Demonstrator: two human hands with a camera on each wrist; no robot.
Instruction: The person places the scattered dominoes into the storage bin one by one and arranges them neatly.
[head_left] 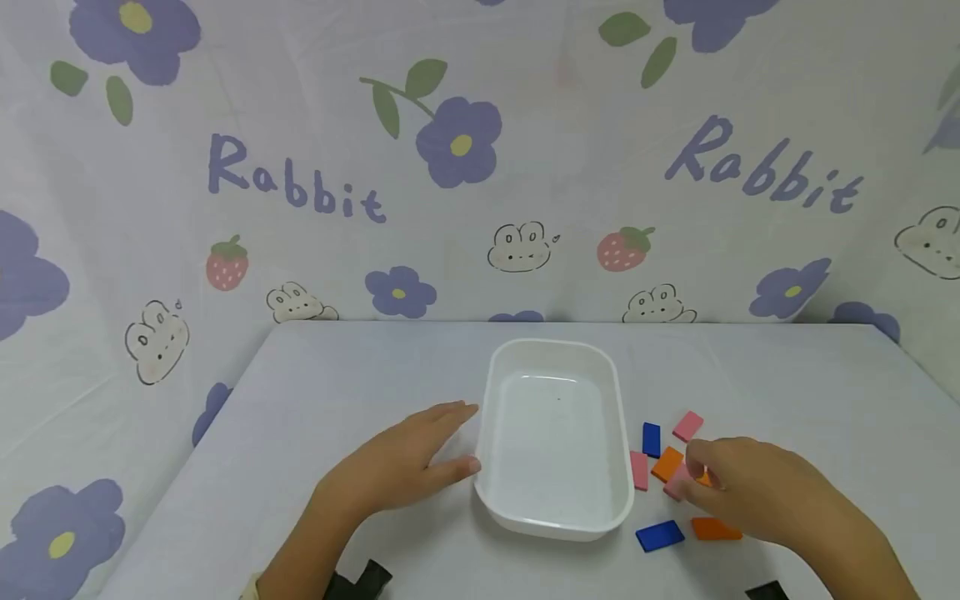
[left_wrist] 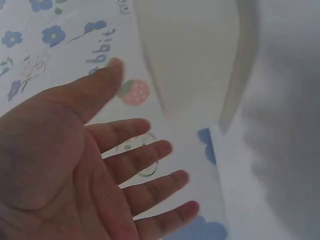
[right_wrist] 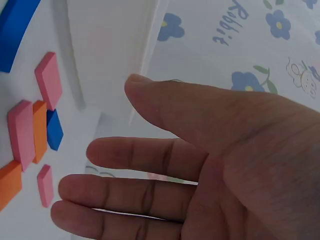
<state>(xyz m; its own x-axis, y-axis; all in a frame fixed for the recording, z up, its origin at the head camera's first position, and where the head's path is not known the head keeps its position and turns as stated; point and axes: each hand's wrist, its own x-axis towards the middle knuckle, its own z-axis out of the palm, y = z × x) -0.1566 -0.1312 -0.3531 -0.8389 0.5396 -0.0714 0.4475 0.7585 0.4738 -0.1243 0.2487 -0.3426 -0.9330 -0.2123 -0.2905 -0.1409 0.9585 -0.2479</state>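
A white plastic tub (head_left: 557, 450) sits mid-table with nothing inside it. My left hand (head_left: 397, 465) is at its left side, fingers extended, fingertips at the rim; whether they touch cannot be told. To the tub's right lie several flat rectangular blocks. My right hand (head_left: 765, 487) hovers over them, thumb and fingers apart in the right wrist view, holding nothing. Close to its fingertips are a pink block (head_left: 675, 485) and an orange block (head_left: 667, 464). Another orange piece is partly hidden behind the fingers.
Beside the tub's right wall are a pink block (head_left: 639, 471) and a blue block (head_left: 652, 439). Farther back lies another pink block (head_left: 688, 426). Nearer the front are a blue block (head_left: 660, 536) and an orange block (head_left: 715, 528). Patterned cloth (head_left: 450, 233) hangs behind the white table (head_left: 360, 367).
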